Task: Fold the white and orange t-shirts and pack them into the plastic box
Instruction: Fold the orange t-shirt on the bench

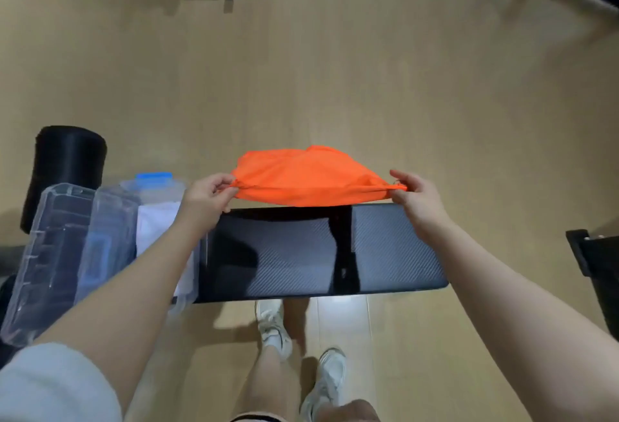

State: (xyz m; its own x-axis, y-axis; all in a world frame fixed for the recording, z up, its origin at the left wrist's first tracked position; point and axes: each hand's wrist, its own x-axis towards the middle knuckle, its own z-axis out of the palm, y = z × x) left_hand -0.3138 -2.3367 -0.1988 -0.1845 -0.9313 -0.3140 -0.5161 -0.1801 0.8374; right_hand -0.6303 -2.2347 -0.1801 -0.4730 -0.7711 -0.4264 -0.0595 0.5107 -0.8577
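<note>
**Orange shirt held up over the bench**

While both arms reach out over the black padded bench (395,247), the orange t-shirt (311,177) hangs stretched between the two hands, lifted above the bench's far edge. Left hand (206,195) pinches the shirt's left end, thumb and fingers curled tight on the cloth. Right hand (413,194) does the same at the right end, the fabric bunched to a point in its fingertips. Between them the shirt sags a little and billows out toward the far side, over the wooden floor (335,70).

Over on the left, the clear plastic box (157,194) sits at the bench's left end, partly hidden by the left forearm, and the white t-shirt (157,224) lies inside it. Its clear lid (57,254) leans just beside it, further left. A black roller pad (63,167) stands beyond the lid, on the far left. Down near the bottom, white sneakers (271,324) show on the floor.
</note>
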